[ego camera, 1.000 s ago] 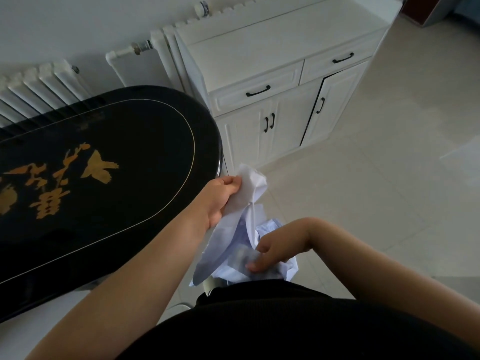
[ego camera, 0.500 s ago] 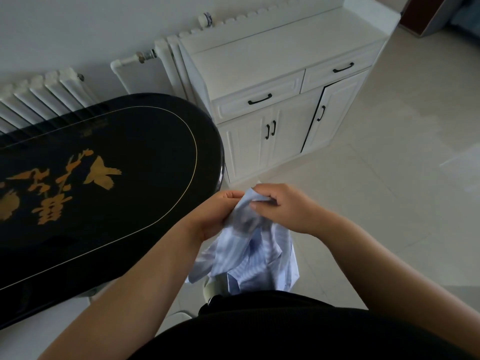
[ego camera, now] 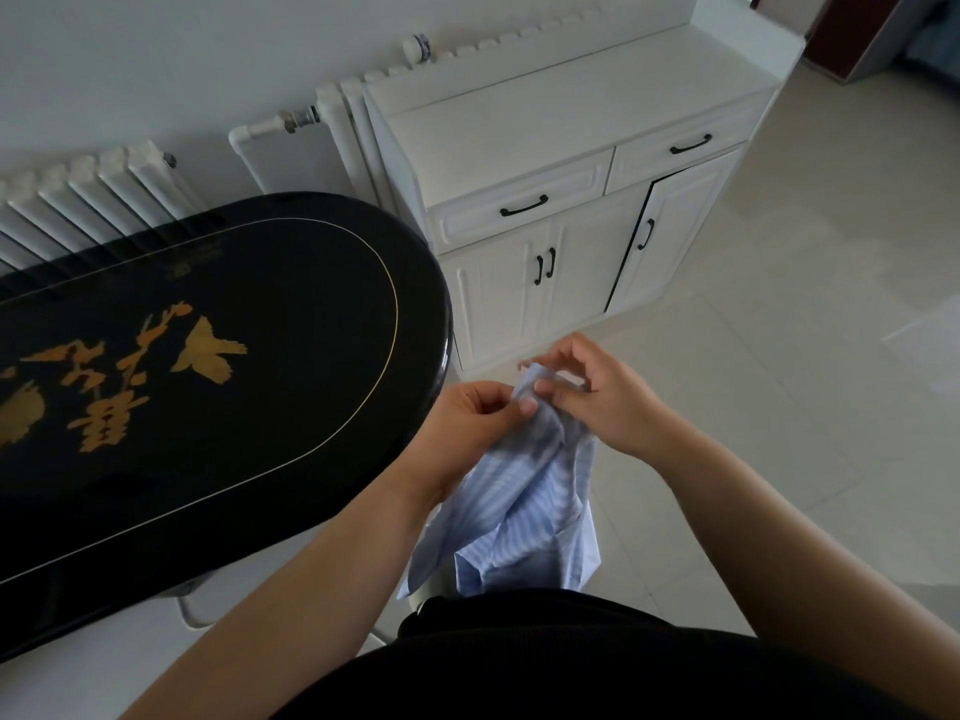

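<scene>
Fingers of left hand, right hand pinch striped shirt — black table beside, cabinet beyond.

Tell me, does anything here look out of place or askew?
On the white cabinet the right-hand door stands slightly ajar, with a dark gap along its edge, unlike the two shut doors beside it. The striped shirt hangs crumpled, pinched by the left hand and right hand.

table left, radiator behind it | cabinet right of table, by the wall | shirt off table's right end, left hand and right hand at its top
</scene>
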The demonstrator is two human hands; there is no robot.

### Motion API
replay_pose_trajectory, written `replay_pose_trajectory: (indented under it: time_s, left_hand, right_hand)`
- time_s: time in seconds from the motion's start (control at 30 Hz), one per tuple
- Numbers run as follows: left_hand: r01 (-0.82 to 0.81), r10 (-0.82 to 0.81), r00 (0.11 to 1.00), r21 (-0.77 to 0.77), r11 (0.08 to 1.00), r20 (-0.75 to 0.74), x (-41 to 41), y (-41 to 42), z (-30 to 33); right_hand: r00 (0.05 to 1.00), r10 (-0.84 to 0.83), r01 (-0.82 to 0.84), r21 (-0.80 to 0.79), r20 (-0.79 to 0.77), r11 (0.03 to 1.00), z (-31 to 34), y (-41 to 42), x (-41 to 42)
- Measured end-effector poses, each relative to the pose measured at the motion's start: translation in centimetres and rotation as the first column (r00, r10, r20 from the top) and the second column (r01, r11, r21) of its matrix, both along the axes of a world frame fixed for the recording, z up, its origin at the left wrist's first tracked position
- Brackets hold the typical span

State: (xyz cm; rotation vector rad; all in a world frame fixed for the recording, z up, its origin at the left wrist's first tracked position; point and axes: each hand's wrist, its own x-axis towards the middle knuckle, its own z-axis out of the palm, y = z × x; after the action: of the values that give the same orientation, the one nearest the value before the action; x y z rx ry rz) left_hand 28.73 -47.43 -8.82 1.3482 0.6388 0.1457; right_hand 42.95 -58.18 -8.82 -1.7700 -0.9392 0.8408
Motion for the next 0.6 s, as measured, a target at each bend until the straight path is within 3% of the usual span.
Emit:
replay_pose_trajectory:
  time_s: [0.1,0.23,0.37,0.6]
  left_hand:
    - [0.002,-0.002,1.0,0.035,0.999,0.016,0.2,-0.1,0.4]
    - [0.046,-0.047,0.999,0.056,0.997,0.024,0.3,-0.1,1.3]
    - [0.021,-0.023,0.999,0.089,0.996,0.022,0.4,-0.1,1.4]
    - [0.03,-0.026,0.999,0.26,0.965,-0.018,0.7,-0.3,1.1]
  right_hand:
    - [0.96,0.127,-0.148,-0.068,-0.249,0.987,1.1,-0.5,1.2]
    - [0.958,0.228,-0.251,-0.123,-0.173,0.96,2.1,-0.5,1.9]
    - [0.95,0.168,-0.181,-0.028,-0.263,0.983,2.4,-0.7,1.8]
    - [0.999,0.042,-0.042,0.0,-0.009,0.999,2.4,-0.6,0.6]
